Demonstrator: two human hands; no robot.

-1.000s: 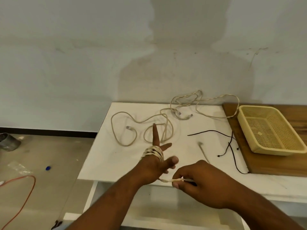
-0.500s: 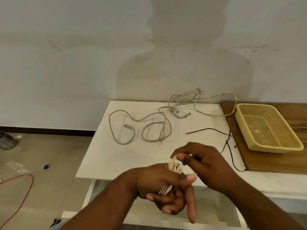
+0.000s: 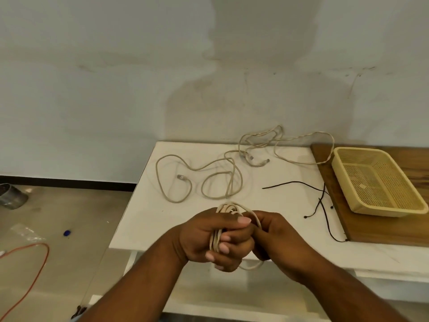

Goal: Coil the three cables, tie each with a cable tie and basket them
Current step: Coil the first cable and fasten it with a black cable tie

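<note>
The left hand (image 3: 209,238) has its fingers curled tight round the coil (image 3: 228,209), well left of the basket (image 3: 390,212), likely to stop the turns springing apart. The right hand (image 3: 276,238) closes on the coil's outer loop from the basket side, probably to tuck in the end. The near cable (image 3: 197,169) lies loose further left; the far cable (image 3: 299,138) runs up to the basket's far corner. The ties (image 3: 322,194) wait just left of the basket, handy for binding

matt beige cables (image 3: 199,169) on a smooth white table (image 3: 144,205); perforated yellow plastic basket (image 3: 376,182) on a grained wooden board (image 3: 415,159) at its right edge.
</note>
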